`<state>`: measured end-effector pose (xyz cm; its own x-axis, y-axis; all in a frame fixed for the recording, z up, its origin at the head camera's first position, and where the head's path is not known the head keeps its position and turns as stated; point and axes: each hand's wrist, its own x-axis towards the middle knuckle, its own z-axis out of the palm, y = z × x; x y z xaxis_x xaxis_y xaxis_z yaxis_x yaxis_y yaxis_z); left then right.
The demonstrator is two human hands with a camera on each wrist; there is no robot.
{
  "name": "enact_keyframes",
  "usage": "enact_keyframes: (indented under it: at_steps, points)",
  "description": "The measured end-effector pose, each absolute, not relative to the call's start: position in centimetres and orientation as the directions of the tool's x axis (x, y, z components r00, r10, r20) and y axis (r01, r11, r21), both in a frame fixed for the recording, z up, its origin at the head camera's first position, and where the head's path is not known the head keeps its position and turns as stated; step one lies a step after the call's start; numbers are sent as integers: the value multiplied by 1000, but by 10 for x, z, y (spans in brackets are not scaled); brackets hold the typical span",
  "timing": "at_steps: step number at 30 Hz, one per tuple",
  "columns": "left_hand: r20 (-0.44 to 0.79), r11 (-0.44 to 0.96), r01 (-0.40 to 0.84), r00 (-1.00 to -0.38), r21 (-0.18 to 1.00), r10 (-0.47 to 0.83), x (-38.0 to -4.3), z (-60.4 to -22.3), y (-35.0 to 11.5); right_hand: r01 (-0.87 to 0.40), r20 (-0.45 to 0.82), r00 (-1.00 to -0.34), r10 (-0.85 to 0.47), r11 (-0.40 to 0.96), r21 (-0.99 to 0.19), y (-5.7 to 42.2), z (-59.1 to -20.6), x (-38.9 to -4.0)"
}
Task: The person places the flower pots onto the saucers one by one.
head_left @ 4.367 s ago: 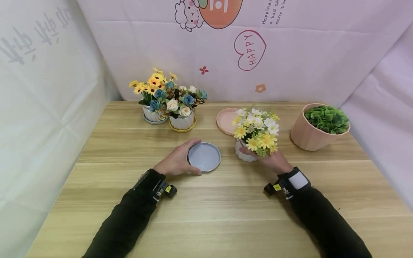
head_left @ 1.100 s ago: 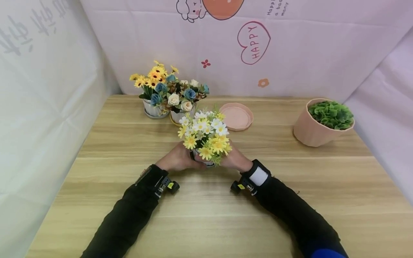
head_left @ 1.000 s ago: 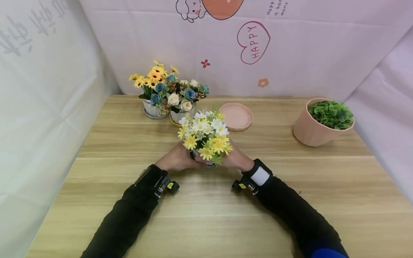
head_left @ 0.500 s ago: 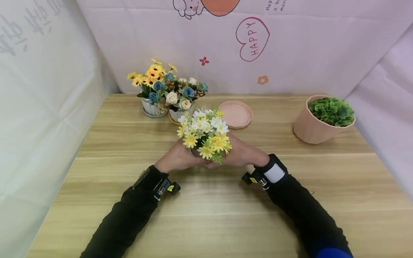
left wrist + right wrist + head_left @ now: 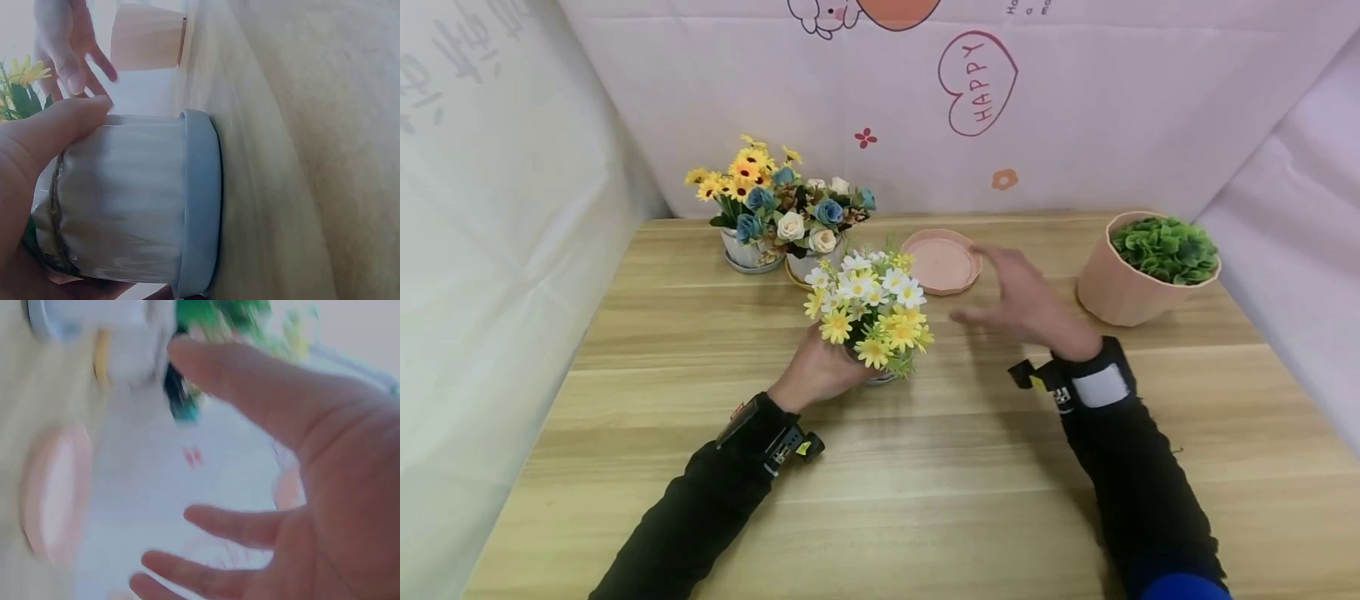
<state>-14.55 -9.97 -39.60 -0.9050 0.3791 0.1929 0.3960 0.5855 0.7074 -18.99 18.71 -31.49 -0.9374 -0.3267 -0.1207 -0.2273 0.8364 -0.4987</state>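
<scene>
Well inside the wooden tabletop [image 5: 910, 500] edges, our left hand [image 5: 820, 370] grips a white ribbed pot [image 5: 128, 206]; our right hand [image 5: 1028, 304] spreads, empty.

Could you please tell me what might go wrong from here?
The left hand has its thumb on the white pot, not on the gray-blue saucer, so the saucer might drop away if the pot is lifted. The right hand, fingers spread near the pink saucer, could nudge it. Pushed back, the daisies might brush the roses beyond them.
</scene>
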Motion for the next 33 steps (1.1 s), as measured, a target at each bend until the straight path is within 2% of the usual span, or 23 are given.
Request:
enact_keyframes:
  at_steps: [4, 7, 11, 14, 18, 26, 33]
  points:
    - [208, 584, 400, -906, 706, 369, -146, -396, -100, -189, 25, -980, -196, 893, -408, 215, -302, -196]
    - [190, 586, 381, -913, 715, 362, -145, -395, -102, -109, 95, -992, -79, 918, -381, 235, -299, -198]
    - [161, 569, 347, -922, 745, 352, -144, -394, -106, 9, 120, -991, 60, 920, -392, 256, -300, -200]
    - [160, 509, 334, -921, 794, 355, -144, -395, -111, 50, 143, -983, 115, 917, -396, 269, -301, -202]
    - [162, 466, 330, -917, 821, 365, -147, -396, -120, 57, 176, -974, 142, 907, -417, 282, -305, -205]
    - [81, 596, 340, -905, 727, 417, -155, -387, -140, 18, 231, -964, 130, 902, -431, 291, -314, -208]
    - [-64, 594, 192, -922, 781, 382, -156, -380, -167, 28, 224, -964, 140, 897, -441, 294, -316, -208]
